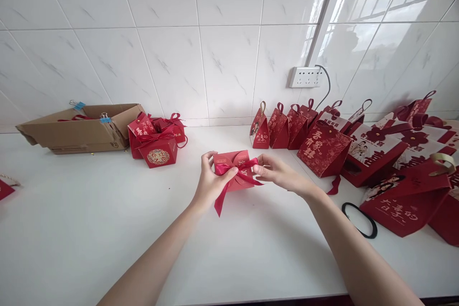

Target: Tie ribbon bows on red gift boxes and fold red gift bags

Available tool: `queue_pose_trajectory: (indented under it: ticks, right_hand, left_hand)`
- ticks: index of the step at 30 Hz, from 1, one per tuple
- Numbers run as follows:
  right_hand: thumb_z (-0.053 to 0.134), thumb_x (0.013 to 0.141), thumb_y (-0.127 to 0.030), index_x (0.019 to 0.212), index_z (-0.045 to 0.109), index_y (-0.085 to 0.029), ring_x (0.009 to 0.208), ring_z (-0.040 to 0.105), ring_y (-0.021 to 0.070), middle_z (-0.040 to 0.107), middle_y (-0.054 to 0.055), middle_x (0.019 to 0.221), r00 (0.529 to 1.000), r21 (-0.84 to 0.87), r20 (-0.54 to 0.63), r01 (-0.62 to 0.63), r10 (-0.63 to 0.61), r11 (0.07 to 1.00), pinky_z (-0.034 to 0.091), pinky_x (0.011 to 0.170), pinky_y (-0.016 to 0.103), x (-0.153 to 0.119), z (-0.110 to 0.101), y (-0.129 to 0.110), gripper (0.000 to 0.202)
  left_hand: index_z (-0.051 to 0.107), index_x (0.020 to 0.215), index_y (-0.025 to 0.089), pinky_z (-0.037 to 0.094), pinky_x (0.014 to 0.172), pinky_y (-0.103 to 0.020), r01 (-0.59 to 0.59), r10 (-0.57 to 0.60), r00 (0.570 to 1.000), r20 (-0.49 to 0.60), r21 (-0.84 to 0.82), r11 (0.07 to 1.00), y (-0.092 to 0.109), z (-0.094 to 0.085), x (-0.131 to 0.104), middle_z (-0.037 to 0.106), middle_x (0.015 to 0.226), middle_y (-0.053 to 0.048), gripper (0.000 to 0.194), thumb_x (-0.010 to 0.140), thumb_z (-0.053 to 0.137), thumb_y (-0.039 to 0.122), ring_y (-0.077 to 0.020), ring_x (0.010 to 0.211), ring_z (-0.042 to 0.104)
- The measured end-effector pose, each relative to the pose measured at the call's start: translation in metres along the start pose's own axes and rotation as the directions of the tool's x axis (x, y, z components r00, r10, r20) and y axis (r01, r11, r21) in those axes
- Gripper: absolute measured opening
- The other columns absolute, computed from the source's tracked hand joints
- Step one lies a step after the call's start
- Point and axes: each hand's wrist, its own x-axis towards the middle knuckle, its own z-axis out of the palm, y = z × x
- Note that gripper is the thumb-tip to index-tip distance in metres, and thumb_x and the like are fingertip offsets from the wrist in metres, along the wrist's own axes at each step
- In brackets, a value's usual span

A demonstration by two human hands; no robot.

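A looped red bow between my two hands, on a small box at mid-table.

At left, beside the carton (75, 136), ribboned boxes (160, 157) stand together; my left hand (211, 181) is nearly closed around the left side of the red box (223, 158), thumb pressing the ribbon (220, 203); the flaps are folded over and the bow looks formed, though its tails hang unevenly and I can't tell whether the knot is tight; my right hand (278, 172) pinches the right loop between thumb and fingers; further right, peaked boxes (321, 150) crowd the smooth white tabletop (229, 258), near a black band (375, 230), under a glossy tiled wall (229, 67) with a socket strip (306, 77).
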Motion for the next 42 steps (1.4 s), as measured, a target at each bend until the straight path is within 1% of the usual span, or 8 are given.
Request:
queue_pose_trajectory:
  ticks: [7, 15, 23, 27, 30, 35, 38, 42]
  right_hand:
    - [0.06, 0.077, -0.059, 0.069, 0.05, -0.018, 0.079, 0.061, 0.0166, 0.059, 0.001, 0.076, 0.99, 0.148, -0.138, 0.017, 0.003, 0.989, 0.049, 0.084, 0.037, 0.004, 0.015, -0.002, 0.042]
    - [0.069, 0.069, -0.054, 0.068, 0.055, -0.018, 0.064, 0.056, 0.0128, 0.057, -0.001, 0.068, 0.971, 0.194, -0.24, 0.064, -0.016, 0.979, 0.049, 0.064, 0.029, 0.006, 0.016, -0.006, 0.039]
    - [0.057, 0.079, -0.051, 0.067, 0.057, -0.017, 0.07, 0.054, 0.0142, 0.057, 0.002, 0.072, 0.949, 0.11, -0.309, -0.03, 0.063, 0.993, 0.046, 0.074, 0.033, 0.009, 0.017, 0.002, 0.036]
    - [0.051, 0.084, -0.053, 0.075, 0.058, -0.017, 0.081, 0.058, 0.018, 0.061, 0.006, 0.084, 0.955, 0.129, -0.278, -0.073, 0.106, 0.989, 0.047, 0.083, 0.038, 0.011, 0.015, 0.006, 0.038]
    - [0.06, 0.078, -0.052, 0.099, 0.056, -0.02, 0.106, 0.056, 0.0234, 0.06, 0.009, 0.109, 0.974, 0.123, -0.224, 0.038, -0.009, 0.992, 0.046, 0.091, 0.041, 0.009, 0.011, 0.006, 0.038]
    - [0.075, 0.065, -0.046, 0.138, 0.025, -0.03, 0.137, 0.029, 0.0299, 0.025, 0.012, 0.15, 0.991, 0.095, 0.1, 0.084, -0.093, 0.992, 0.044, 0.097, 0.046, 0.002, 0.01, 0.009, 0.09]
    - [0.081, 0.058, -0.034, 0.145, 0.007, -0.031, 0.137, 0.028, 0.0318, 0.017, 0.014, 0.151, 0.98, -0.115, 0.114, 0.175, -0.162, 0.978, 0.036, 0.104, 0.05, 0.004, 0.018, 0.016, 0.115]
    - [0.073, 0.063, -0.02, 0.146, 0.003, -0.023, 0.126, 0.043, 0.0297, 0.033, 0.018, 0.142, 0.961, -0.302, 0.057, 0.274, -0.269, 0.913, 0.038, 0.103, 0.05, 0.009, 0.025, 0.025, 0.108]
  left_hand:
    - [0.034, 0.11, 0.027, 0.054, 0.072, -0.029, 0.01, -0.009, 0.999, 0.038, -0.032, 0.999, 0.001, 0.0, -0.001, 0.056, 0.112, -0.005, 0.06, 0.068, 0.076, 0.039, -0.0175, 0.091, 0.064]
    - [0.035, 0.11, 0.027, 0.055, 0.072, -0.03, 0.002, -0.002, 1.0, 0.026, -0.009, 1.0, 0.0, 0.0, 0.0, 0.056, 0.111, -0.004, 0.06, 0.067, 0.076, 0.04, -0.0177, 0.09, 0.064]
    - [0.035, 0.112, 0.028, 0.053, 0.077, -0.031, 0.01, -0.01, 1.0, 0.025, 0.018, 1.0, 0.0, -0.001, 0.0, 0.056, 0.112, -0.005, 0.061, 0.068, 0.076, 0.04, -0.0185, 0.095, 0.063]
    - [0.035, 0.111, 0.028, 0.053, 0.076, -0.031, 0.017, -0.017, 1.0, 0.023, 0.006, 1.0, 0.0, -0.001, 0.0, 0.056, 0.114, -0.005, 0.06, 0.068, 0.076, 0.04, -0.0197, 0.098, 0.062]
    - [0.035, 0.11, 0.028, 0.053, 0.078, -0.032, 0.025, -0.025, 0.999, 0.024, 0.0, 1.0, 0.001, -0.002, 0.001, 0.056, 0.114, -0.005, 0.061, 0.067, 0.076, 0.04, -0.0199, 0.098, 0.062]
    - [0.035, 0.11, 0.027, 0.053, 0.08, -0.033, 0.024, -0.026, 0.998, 0.061, 0.027, 0.999, 0.005, -0.005, 0.003, 0.058, 0.111, -0.005, 0.061, 0.067, 0.076, 0.04, -0.0198, 0.097, 0.063]
    - [0.035, 0.11, 0.027, 0.052, 0.081, -0.032, 0.026, -0.031, 0.995, 0.097, 0.051, 0.998, 0.007, -0.009, 0.003, 0.058, 0.11, -0.004, 0.059, 0.068, 0.076, 0.038, -0.0184, 0.095, 0.063]
    - [0.036, 0.11, 0.027, 0.052, 0.079, -0.033, 0.06, -0.066, 0.983, 0.17, 0.04, 0.997, 0.007, -0.013, 0.006, 0.055, 0.115, -0.005, 0.059, 0.067, 0.075, 0.039, -0.0201, 0.098, 0.062]
